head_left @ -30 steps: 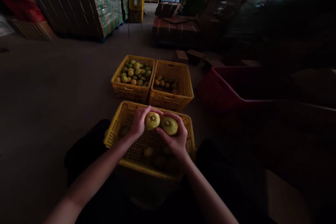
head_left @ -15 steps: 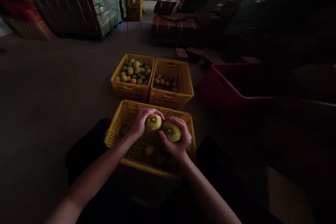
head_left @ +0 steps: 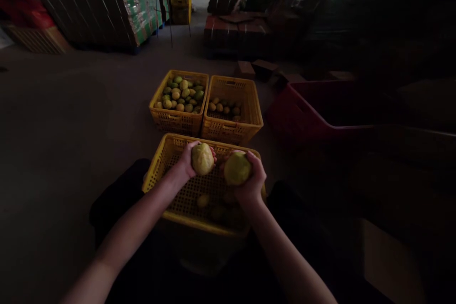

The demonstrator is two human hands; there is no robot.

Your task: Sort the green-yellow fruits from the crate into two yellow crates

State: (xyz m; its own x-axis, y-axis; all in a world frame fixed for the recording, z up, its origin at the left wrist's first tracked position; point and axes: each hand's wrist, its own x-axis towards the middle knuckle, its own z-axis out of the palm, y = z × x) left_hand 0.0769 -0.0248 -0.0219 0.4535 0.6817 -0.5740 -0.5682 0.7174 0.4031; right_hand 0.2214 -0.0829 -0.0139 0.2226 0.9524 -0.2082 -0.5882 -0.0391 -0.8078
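Observation:
My left hand (head_left: pixel 188 157) is closed around a pale yellow fruit (head_left: pixel 203 158) with a bumpy skin. In my right hand (head_left: pixel 253 178) sits a rounder yellow-green fruit (head_left: pixel 237 168), slightly blurred. The exact kind of fruit I cannot tell. Both hands are held apart over a yellow plastic crate (head_left: pixel 158 169) with a mesh floor. Down in that crate lie a small yellow fruit (head_left: pixel 203 200) and a few darker ones in shadow near the right side.
Beyond the near crate stand a yellow crate (head_left: pixel 177 121) full of similar fruit and another yellow crate (head_left: pixel 231 130) with several at its bottom. A red bin (head_left: pixel 302 104) is on the right. Wrapped pallet stacks (head_left: pixel 135 4) and flattened cartons (head_left: pixel 237 28) lie farther back.
My hands have moved apart, the right one a little to the right. Both fruits have been turned, so the stem ends that faced me no longer show.

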